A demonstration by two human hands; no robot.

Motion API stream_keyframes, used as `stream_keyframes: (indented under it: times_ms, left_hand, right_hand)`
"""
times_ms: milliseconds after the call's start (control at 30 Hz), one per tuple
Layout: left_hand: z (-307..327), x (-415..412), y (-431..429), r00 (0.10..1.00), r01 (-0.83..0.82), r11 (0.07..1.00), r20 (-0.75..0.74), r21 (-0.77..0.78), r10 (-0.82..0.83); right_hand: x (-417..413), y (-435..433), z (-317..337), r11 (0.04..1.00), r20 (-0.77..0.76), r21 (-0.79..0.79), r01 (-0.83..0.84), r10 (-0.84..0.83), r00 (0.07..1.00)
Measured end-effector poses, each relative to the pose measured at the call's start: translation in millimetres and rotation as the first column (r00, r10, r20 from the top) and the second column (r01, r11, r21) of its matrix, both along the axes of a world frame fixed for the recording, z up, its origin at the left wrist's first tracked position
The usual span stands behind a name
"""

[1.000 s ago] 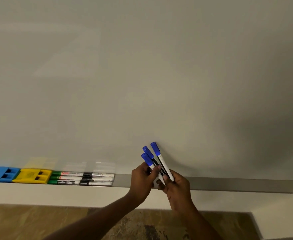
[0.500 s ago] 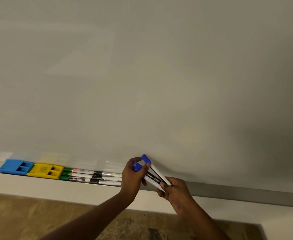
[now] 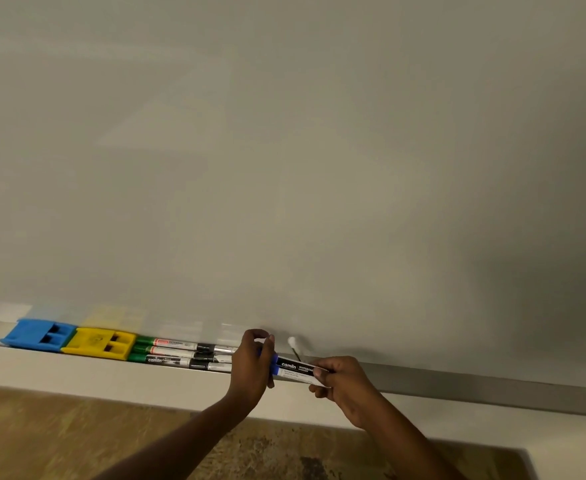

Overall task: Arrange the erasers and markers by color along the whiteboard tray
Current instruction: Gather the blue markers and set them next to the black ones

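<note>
Both hands hold a bundle of blue markers (image 3: 293,369) lying nearly level just above the whiteboard tray (image 3: 475,386). My left hand (image 3: 251,367) grips the blue-capped ends, hiding most of the caps. My right hand (image 3: 345,384) pinches the white rear ends. One marker's white end (image 3: 292,342) pokes up behind the bundle. Further left on the tray lie three green markers (image 3: 180,353) side by side, then a yellow eraser (image 3: 99,342), then a blue eraser (image 3: 38,335).
The whiteboard (image 3: 284,168) fills the view above the tray. A pale wall band (image 3: 77,379) runs under the tray, with brown mottled floor (image 3: 59,438) below. The tray stretches bare to the right of my hands.
The blue markers swung from pointing up to nearly level and came down to the tray, just right of the green markers. Both hands moved down with them; the view shifted right.
</note>
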State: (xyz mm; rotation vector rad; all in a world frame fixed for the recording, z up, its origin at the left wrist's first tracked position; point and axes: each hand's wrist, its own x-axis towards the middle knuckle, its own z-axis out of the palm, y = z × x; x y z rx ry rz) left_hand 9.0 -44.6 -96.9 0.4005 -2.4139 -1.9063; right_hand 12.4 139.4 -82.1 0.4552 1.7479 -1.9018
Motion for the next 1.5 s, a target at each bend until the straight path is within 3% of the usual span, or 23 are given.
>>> stream_keyframes:
  times_ms: [300,433,533,667,733,800,833,933,1033,1133,1333,1500]
  left_hand:
    - [-51.7,-15.4,-8.7,0.982,0.004,0.992,0.189,-0.123,0.019]
    - [-54.1,-17.1,-15.0,0.985,0.057,0.984,0.17,-0.169,-0.028]
    - [-44.5,-18.2,-23.2,0.993,0.1,0.948,0.094,-0.302,-0.075]
    - [-41.3,-23.0,-43.6,0.971,0.162,0.701,-0.015,-0.694,-0.24]
    - [-43.5,-29.0,-54.5,0.891,0.231,0.463,-0.005,-0.856,-0.454]
    - [-48.7,-32.9,-55.4,0.756,0.305,0.206,0.105,-0.93,-0.646]
    - [-51.9,-36.2,-53.5,0.719,0.293,0.127,0.131,-0.948,-0.683]
    - [-58.5,-42.0,-40.2,0.627,0.231,-0.032,0.174,-0.972,-0.76]
    - [-59.4,-43.7,-24.4,0.599,0.179,-0.127,0.211,-0.976,-0.772]
    - [-56.2,-47.9,-10.1,0.606,0.186,-0.148,0.231,-0.971,-0.761]
    - [-45.2,-50.7,8.8,0.627,0.517,0.002,0.377,-0.856,-0.682]
    - [-40.4,-55.3,14.5,0.607,0.576,0.029,0.404,-0.817,-0.685]
  right_hand:
    - [-23.9,-35.0,-49.7,0.975,0.004,0.185,0.126,-0.129,0.992]
    - [-27.5,-35.8,-53.9,0.976,0.047,0.162,0.146,-0.155,0.987]
    - [-25.7,-27.1,-52.7,0.98,0.067,0.104,0.17,-0.178,0.982]
    - [-22.0,-4.3,-54.7,0.972,0.071,0.088,0.217,-0.223,0.972]
    - [-20.5,7.7,-56.3,0.971,0.066,0.114,0.21,-0.218,0.974]
    - [-19.2,18.9,-57.1,0.97,0.07,0.147,0.193,-0.205,0.976]
    - [-18.5,24.2,-57.3,0.97,0.074,0.159,0.182,-0.195,0.978]
    - [-14.2,37.9,-56.5,0.97,0.079,0.175,0.169,-0.185,0.98]
    - [-7.3,47.4,-57.1,0.97,0.06,0.153,0.19,-0.201,0.978]
    - [-1.8,54.0,-58.5,0.971,0.047,0.111,0.212,-0.218,0.975]
    - [7.8,56.2,-65.6,0.969,0.054,0.015,0.248,-0.248,0.967]
    - [16.6,52.8,-69.5,0.955,0.078,-0.14,0.26,-0.251,0.965]
